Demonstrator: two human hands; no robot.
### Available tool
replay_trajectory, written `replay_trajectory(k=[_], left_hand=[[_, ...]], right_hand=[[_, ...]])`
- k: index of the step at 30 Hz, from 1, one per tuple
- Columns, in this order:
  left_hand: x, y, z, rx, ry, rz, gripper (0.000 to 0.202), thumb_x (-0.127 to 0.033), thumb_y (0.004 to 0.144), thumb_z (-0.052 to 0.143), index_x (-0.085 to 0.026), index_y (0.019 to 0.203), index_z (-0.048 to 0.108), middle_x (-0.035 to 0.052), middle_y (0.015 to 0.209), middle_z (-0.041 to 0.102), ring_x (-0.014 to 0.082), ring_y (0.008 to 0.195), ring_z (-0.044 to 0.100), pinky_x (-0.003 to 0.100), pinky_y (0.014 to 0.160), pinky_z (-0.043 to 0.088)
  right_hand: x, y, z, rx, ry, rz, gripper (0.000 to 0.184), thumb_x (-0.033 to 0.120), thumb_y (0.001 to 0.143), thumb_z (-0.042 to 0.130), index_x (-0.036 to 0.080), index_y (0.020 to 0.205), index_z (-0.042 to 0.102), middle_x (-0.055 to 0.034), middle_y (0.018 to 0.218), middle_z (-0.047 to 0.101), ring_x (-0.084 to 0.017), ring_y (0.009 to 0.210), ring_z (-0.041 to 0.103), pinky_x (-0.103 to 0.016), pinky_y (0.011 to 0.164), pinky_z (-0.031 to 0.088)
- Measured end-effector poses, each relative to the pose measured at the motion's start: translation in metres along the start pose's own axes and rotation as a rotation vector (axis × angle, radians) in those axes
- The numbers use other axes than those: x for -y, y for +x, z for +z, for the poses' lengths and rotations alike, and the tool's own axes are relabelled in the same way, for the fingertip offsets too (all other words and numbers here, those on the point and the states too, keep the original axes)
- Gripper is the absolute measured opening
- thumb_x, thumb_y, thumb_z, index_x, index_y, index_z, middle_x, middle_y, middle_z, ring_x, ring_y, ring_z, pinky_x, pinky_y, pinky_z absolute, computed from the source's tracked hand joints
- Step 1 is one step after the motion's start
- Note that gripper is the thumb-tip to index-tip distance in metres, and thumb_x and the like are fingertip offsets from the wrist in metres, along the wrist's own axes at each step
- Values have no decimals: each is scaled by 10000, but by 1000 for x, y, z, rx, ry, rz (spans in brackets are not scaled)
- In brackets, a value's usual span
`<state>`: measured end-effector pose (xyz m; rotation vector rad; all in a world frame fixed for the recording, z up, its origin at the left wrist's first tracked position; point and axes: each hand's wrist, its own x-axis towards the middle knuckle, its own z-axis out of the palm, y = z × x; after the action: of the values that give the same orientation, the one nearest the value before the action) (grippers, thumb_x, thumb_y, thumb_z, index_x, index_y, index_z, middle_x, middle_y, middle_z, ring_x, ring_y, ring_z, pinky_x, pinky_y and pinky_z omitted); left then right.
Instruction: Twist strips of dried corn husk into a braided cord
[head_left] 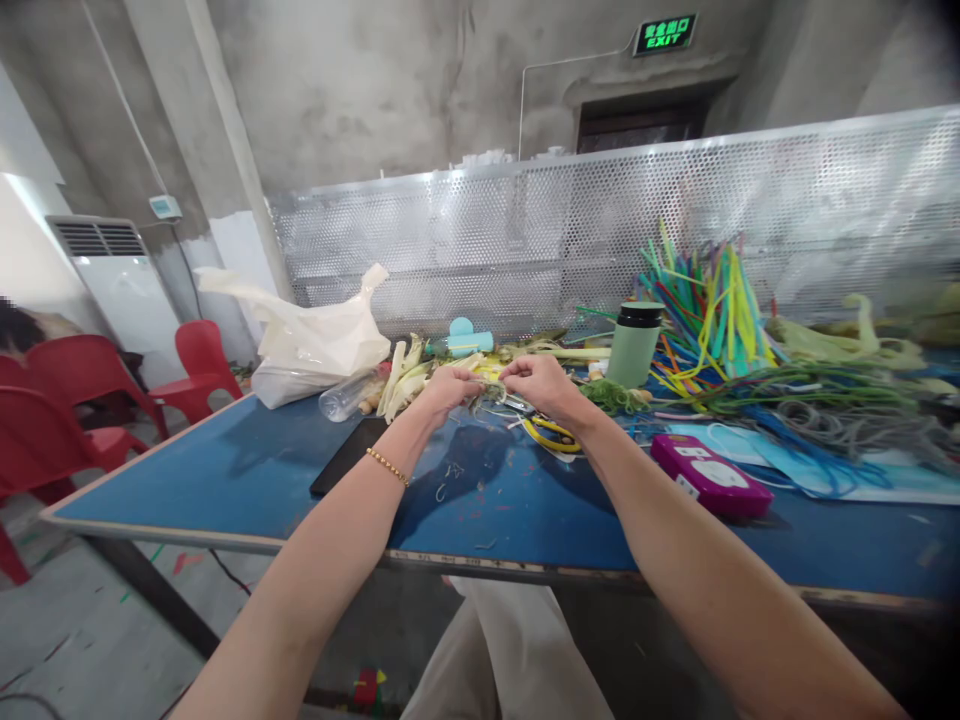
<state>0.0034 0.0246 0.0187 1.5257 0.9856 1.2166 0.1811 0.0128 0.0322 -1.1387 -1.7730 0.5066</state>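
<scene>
My left hand (450, 388) and my right hand (545, 386) are close together over the far half of the table, both with pinched fingers. Between them is a small tangle of pale greenish strands (489, 389), with its ends at my fingertips; its exact kind is too small to make out. Beneath my right hand lie yellow cords (550, 437). Pale dried husks (406, 378) lie just left of my left hand. A dark flat tablet-like object (349, 456) rests nearer to me, partly behind my left forearm.
A white plastic bag (319, 345) and a clear bottle (343, 398) stand left on the blue table (247, 470). At right are a green tumbler (634, 350), colourful pipe cleaners (724, 310), tangled cords (817, 395), a magenta box (709, 478) and blue masks (832, 468). Perforated metal panels (465, 240) run behind.
</scene>
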Motion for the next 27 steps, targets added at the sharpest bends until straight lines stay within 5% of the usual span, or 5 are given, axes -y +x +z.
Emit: replay_trajectory(k=[12,19,27], left_hand=[[5,1,7,9,-170,31,141,-130,621,737,-106,757,710,17,604,629,93,541,496,236,539,349],[8,0,13,-30,-63,110,219,-211,600,805,-118,757,684,-4,625,615,78,547,469,234,562,359],[6,1,9,-23,16,138,175,-213,601,787,-127,719,691,1,605,626,92,562,485,240,571,367]], right_hand=[[4,-4,4,47,-119,28,223,292,683,582,118,566,658,4,467,516,-99,474,415,-236,464,286],[-5,-4,10,6,47,-52,298,413,674,673,120,618,671,-2,531,552,-92,497,427,-224,467,302],[3,-7,9,-28,201,96,244,358,635,682,116,608,664,5,468,522,-81,445,411,-218,435,284]])
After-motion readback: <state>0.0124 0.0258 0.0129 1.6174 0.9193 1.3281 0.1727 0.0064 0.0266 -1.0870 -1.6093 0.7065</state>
